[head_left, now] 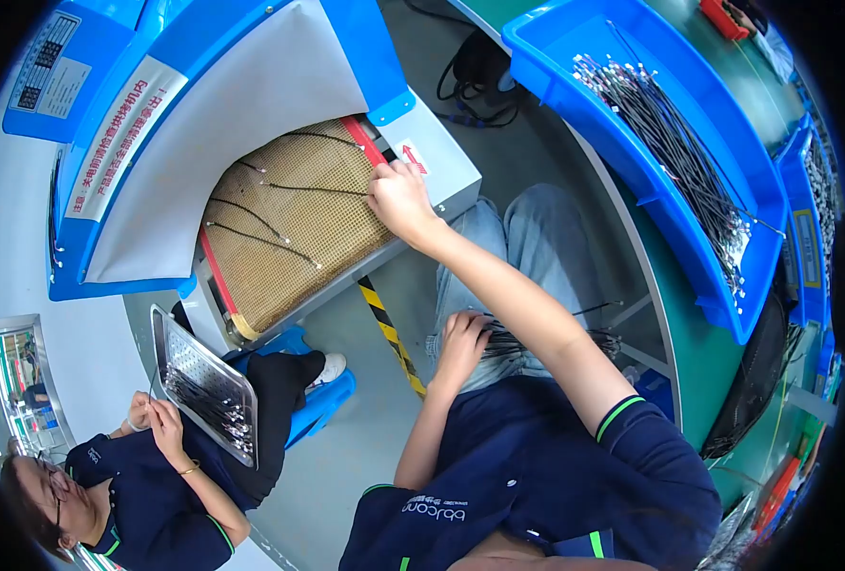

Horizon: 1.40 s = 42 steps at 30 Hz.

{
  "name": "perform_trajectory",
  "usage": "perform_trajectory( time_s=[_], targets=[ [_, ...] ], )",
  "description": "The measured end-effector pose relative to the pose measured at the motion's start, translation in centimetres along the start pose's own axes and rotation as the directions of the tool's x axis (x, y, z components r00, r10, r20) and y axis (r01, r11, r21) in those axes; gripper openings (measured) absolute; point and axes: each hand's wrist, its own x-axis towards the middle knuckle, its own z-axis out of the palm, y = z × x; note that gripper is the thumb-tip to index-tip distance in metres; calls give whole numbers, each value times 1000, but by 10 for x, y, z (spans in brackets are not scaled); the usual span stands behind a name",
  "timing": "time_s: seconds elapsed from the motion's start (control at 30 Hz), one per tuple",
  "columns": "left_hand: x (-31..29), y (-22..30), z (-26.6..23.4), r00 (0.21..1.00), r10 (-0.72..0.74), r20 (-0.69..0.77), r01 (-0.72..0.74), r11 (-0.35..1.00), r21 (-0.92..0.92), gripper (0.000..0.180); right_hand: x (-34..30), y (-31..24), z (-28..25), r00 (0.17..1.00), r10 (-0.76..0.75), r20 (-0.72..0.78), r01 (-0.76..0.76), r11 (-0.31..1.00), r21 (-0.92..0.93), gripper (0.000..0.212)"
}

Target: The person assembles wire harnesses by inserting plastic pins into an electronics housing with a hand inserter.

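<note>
A: Where does the right hand (403,198) work?

B: Over the mesh belt (346,243) of a blue machine (365,48), its fingers bent at the end of a black cable (318,189) lying there; whether they grip it, I cannot tell.

A: And the left hand (462,349)?

B: On the lap (560,238), where its fingers clasp a bundle of black cables (508,346). At right, a blue bin (703,114) of more cables (670,162) sits on a green worktop (694,333); at lower left, a seated co-worker (146,481) has a metal tray (179,344)
</note>
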Motion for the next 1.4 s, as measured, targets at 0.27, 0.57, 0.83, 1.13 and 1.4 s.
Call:
perform_trajectory(
  time_s=[0.27,0.57,0.83,1.13,1.4],
  targets=[
    [2,16,-5,996,60,58,-61,998,13,23,-40,15,-55,999,-42,15,37,968,250,14],
    [0,20,10,984,165,73,-165,986,-2,15,-202,88,-163,778,-103,620,-195,898,394,23],
    [4,44,10,999,12,53,-3,985,-171,11,-255,108,-213,789,39,614,-336,863,377,18],
    [4,70,5,999,-38,19,41,982,-186,12,-242,120,-238,918,-19,397,-115,944,311,14],
    [16,87,11,996,69,-53,-76,988,-136,13,-240,117,-230,928,-83,363,-94,890,445,13]
  ],
)
